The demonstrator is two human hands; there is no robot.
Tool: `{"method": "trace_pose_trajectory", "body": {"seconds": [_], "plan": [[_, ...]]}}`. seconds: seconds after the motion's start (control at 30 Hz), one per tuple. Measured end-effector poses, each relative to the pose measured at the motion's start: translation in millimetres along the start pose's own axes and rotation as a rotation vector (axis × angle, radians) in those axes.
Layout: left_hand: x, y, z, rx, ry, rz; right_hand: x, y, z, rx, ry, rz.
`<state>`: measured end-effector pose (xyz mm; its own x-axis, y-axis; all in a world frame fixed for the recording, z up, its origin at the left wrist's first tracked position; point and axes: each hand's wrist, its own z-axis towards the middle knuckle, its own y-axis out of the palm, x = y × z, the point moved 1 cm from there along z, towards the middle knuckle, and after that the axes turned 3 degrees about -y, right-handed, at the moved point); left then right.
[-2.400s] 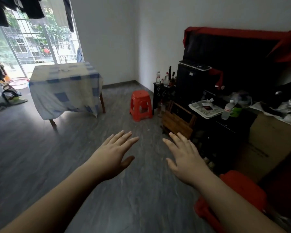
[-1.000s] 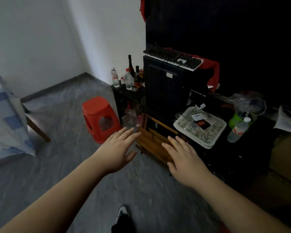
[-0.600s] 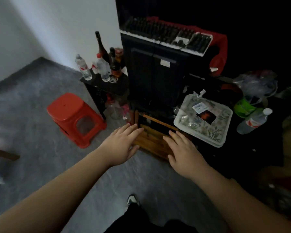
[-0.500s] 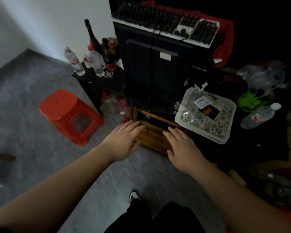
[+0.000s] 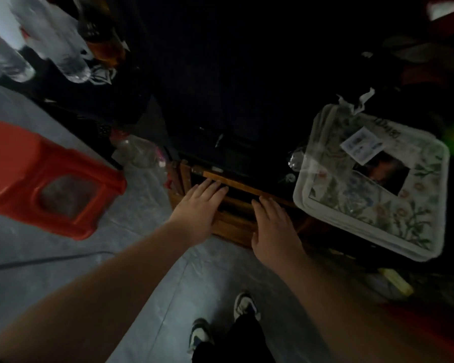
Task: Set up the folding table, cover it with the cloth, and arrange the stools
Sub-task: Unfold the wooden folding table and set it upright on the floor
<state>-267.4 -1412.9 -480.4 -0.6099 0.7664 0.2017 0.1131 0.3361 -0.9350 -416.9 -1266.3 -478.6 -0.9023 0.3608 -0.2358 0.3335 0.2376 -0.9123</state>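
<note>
**Both hands flat on the slatted wooden frame**

At 6 o'clock, sneakers [image 5: 222, 322] stand on smooth grey floor [image 5: 63, 258]. Centre: left hand [image 5: 198, 212] and right hand [image 5: 273, 226], fingers spread, gripping nothing, press the brown slatted wooden folding frame [image 5: 233, 221]. At 9 o'clock, a glossy red plastic stool [image 5: 34, 176].

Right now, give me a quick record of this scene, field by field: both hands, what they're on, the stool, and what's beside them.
left hand: open, flat, fingers on the top of the folded wooden piece
right hand: open, palm down over the same piece
folded wooden piece: slatted, low on the floor, against dark furniture
red stool: upright on the floor, left of the hands, untouched
floral package: plastic-wrapped, right of the hands
bottles: upper left, blurred
feet: below the hands
</note>
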Motion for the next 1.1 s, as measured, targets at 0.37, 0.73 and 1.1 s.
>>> {"method": "trace_pose_trajectory", "body": {"seconds": [0.37, 0.73, 1.1], "plan": [[-21, 35, 53, 0.014, -0.003, 0.037, 25, 35, 68, 0.001, 0.165, -0.133], [-14, 65, 28, -0.014, 0.015, 0.205, 12, 67, 32, 0.069, 0.109, -0.146], [-13, 44, -59, -0.152, -0.007, 0.224, -37, 60, -47, -0.004, 0.031, -0.030]]}}
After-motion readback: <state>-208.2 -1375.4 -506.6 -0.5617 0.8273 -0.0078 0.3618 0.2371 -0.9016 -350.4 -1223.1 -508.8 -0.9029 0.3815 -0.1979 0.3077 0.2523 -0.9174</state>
